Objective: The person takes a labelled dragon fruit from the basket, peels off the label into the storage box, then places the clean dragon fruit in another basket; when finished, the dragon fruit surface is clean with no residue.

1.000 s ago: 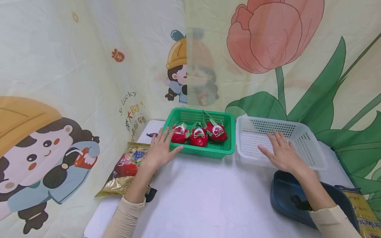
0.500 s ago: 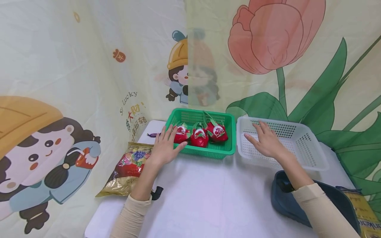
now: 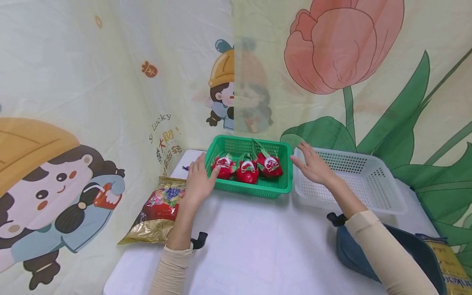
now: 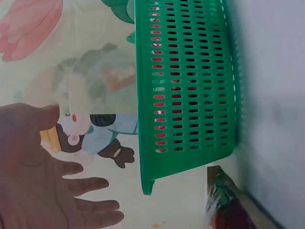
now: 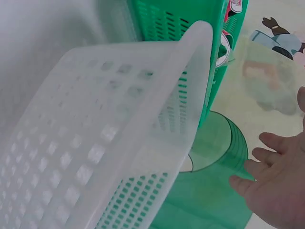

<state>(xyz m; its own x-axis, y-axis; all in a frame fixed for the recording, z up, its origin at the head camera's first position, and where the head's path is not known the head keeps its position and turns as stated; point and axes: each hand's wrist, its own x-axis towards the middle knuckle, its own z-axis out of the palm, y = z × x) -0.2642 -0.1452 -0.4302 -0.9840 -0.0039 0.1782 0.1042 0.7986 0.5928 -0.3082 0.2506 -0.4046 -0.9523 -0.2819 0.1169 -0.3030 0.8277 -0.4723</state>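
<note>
In the head view a green plastic basket (image 3: 254,188) holds three shiny red round items (image 3: 247,171) with green leafy tips and round white labels. My left hand (image 3: 199,182) is at the basket's left end, fingers extended and thumb spread; the left wrist view shows this hand (image 4: 57,186) with nothing in it, apart from the basket wall. Between the green basket and a white plastic basket (image 3: 348,205) is my right hand (image 3: 314,166), over the white basket's left side. The right wrist view shows that hand (image 5: 281,176) holding nothing, its fingers spread.
Left of my left forearm lies a red and gold candy bag (image 3: 158,213). A dark blue bin (image 3: 354,254) stands partly under my right forearm, with a yellow bag (image 3: 450,262) beyond it. A small purple item (image 3: 185,167) lies at the back left. Printed curtains (image 3: 177,49) surround the white table (image 3: 258,246).
My right hand has moved left from over the white basket toward the green basket. My left hand has shifted slightly right and turned more edge-on. The baskets have stayed put.
</note>
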